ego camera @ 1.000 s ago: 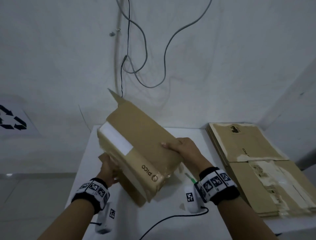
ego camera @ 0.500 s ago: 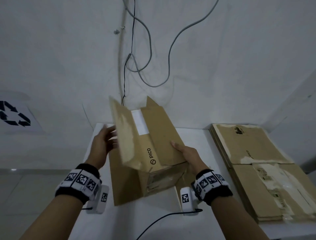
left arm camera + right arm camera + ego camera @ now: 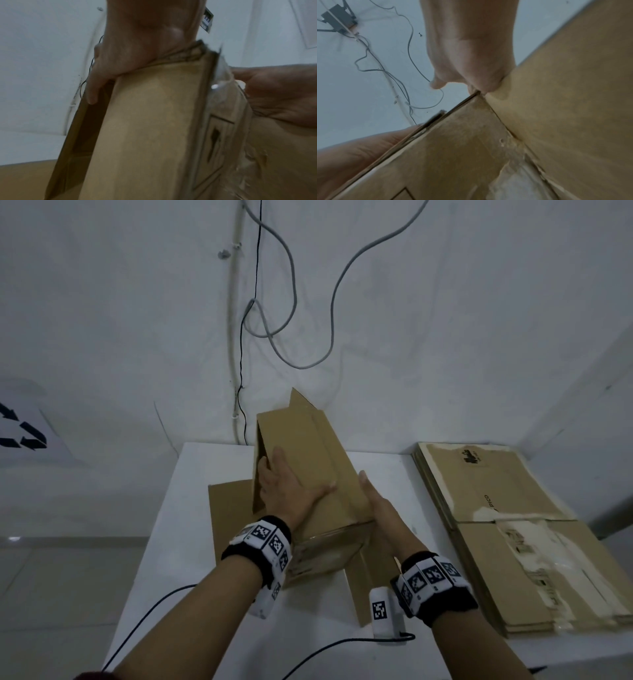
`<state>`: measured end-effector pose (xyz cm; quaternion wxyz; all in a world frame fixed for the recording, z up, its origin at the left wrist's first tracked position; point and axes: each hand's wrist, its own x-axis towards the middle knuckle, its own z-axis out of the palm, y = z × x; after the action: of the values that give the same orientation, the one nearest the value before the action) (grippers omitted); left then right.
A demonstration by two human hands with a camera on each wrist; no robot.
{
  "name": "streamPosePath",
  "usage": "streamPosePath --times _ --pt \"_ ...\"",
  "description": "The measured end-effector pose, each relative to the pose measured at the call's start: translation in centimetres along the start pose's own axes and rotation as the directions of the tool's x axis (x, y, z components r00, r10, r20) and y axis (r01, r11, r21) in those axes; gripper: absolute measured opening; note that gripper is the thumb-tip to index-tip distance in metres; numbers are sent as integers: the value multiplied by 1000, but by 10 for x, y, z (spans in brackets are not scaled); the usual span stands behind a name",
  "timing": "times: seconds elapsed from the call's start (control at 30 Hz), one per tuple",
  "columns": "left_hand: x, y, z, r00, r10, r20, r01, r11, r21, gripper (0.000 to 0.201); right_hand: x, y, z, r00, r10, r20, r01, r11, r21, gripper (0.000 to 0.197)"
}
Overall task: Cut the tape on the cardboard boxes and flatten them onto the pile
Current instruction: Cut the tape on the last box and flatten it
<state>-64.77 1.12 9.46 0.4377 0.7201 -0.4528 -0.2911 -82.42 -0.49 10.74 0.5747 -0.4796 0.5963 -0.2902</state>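
A brown cardboard box [image 3: 318, 446] stands tilted in the middle of the white table [image 3: 191, 542], its far end open and its flaps spread. One flap [image 3: 229, 518] lies flat on the table to the left. My left hand [image 3: 287, 487] lies flat on the box's top panel, fingers straight and reaching its left edge; the left wrist view shows the palm [image 3: 137, 54] on the box [image 3: 145, 128]. My right hand [image 3: 380, 508] presses edge-on against the box's right side, fingers straight. Torn clear tape [image 3: 329, 556] clings to the near end. A pile of flattened boxes [image 3: 496, 508] lies at the right.
The wall stands right behind the table, with grey and black cables [image 3: 291, 268] hanging down it. A recycling sign [image 3: 24, 433] is on the left wall. Black cables [image 3: 147, 614] run over the table's near part. The pile reaches the table's right edge.
The box has turned and sunk lower on the table. My left hand went from the box's left side onto its top panel. My right hand stayed at the right side, now straighter.
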Motion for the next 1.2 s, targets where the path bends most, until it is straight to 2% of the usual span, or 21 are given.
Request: streamPosePath --times 0.07,0.17,0.23,0.3,0.37,0.4,0.43,0.47,0.53,0.63,0.7,0.77,0.87,0.93,0.97,1.03,1.07,1.13,1.2 --pt "3 -4 0 999 30 14 -29 993 -112 125 1 4 -1 999 -52 11 52 992 -113 67" --pt "0 -14 1 994 101 -48 -110 964 -242 118 3 7 2 997 -69 -37 64 991 -119 53" --pt "-1 -23 -1 996 86 -35 -93 927 -363 97 6 6 3 997 -62 -39 59 995 -79 49" --pt "2 -39 -5 996 90 -6 -85 915 -394 66 9 7 0 998 -61 -33 59 997 -58 46" --pt "0 -51 -17 986 143 -85 -162 944 -286 35 14 9 -1 998 -57 -41 55 998 -40 51" --pt "-4 -56 -26 970 184 -161 -211 962 -174 38 15 10 -2 998 -53 -40 52 998 -31 53" --pt "-10 -60 -36 948 218 -230 -229 973 -22 49 16 10 -2 998 -53 -39 52 998 -24 54" --pt "-18 -62 -47 935 231 -270 -201 970 135 59 16 9 -2 998 -52 -38 51 999 -18 54" --pt "-33 -61 -64 957 186 -223 -106 938 329 70 16 8 -1 998 -49 -36 49 999 3 50" --pt "-55 -50 -70 996 73 -48 -47 911 409 72 14 9 3 998 -49 -33 49 999 5 53" --pt "-69 -37 -64 999 34 -23 -22 909 417 69 13 14 5 998 -47 -36 48 999 17 57" --pt "-84 -24 -59 998 0 -56 26 884 466 66 10 18 6 998 -50 -42 50 999 16 56" --pt "-106 -14 -49 996 -79 40 42 822 568 65 2 20 12 999 -41 -36 43 997 68 43" --pt "-122 -10 -38 990 -127 60 82 865 495 57 -1 18 19 998 -61 -16 62 995 83 33" --pt "-129 -7 -37 987 -161 25 135 893 428 57 -3 16 24 997 -72 -11 72 995 68 36" --pt "-127 -8 -40 978 -208 -12 203 941 269 63 -1 17 29 997 -81 -3 81 996 24 58" --pt "-121 -6 -45 971 -240 7 235 959 159 68 -2 18 29 997 -79 5 79 997 22 63" --pt "-93 -1 -55 952 -279 128 290 954 -73 75 -6 21 25 997 -61 40 58 996 63 65" --pt "-56 5 -62 912 -324 250 380 898 -222 76 -10 22 22 997 -42 63 35 993 111 64"
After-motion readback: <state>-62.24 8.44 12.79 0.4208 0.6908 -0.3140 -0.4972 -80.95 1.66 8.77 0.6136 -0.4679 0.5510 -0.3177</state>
